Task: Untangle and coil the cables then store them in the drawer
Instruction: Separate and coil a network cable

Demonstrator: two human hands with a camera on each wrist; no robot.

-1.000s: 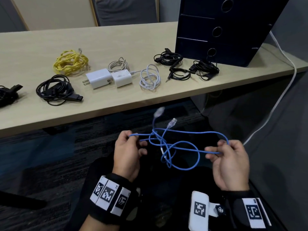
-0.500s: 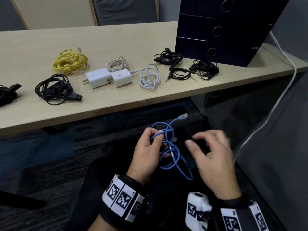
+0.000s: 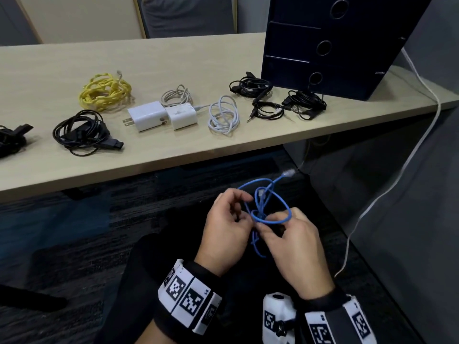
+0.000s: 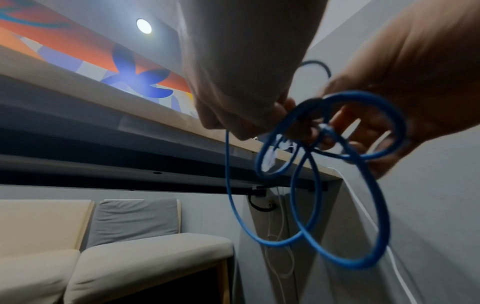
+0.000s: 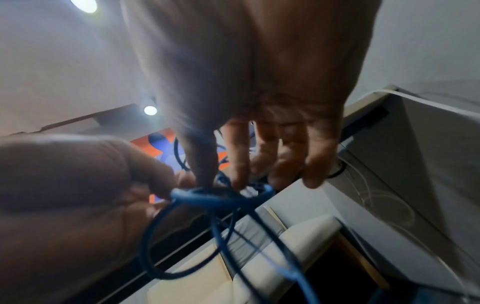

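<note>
Head view shows both hands held close together below the near edge of the table (image 3: 173, 155), working a blue cable (image 3: 270, 207) that is bunched into several overlapping loops. The left hand (image 3: 223, 229) has its fingers curled, with thumb and forefinger pinching a strand at the left of the bundle. The right hand (image 3: 295, 247) pinches the lowest loop between thumb and forefinger; from the right wrist view its other fingers (image 5: 314, 164) hang fairly straight, though that picture is blurred, so their contact with the cable is hard to judge. One clear plug end of the cable (image 3: 288, 173) sticks up toward the table edge, and a length hangs down between the wrists. On the table, from left to right, lie a black cable bundle (image 3: 82, 132), a yellow cable (image 3: 105, 91) behind it, two white chargers (image 3: 164, 116) touching each other, a grey-white coil (image 3: 176, 96), a white cable coil (image 3: 223, 115), and several black cables (image 3: 278, 100). Farthest, on the right end, stands a dark drawer unit (image 3: 330, 48) with round pull holes, its drawers closed.
</note>
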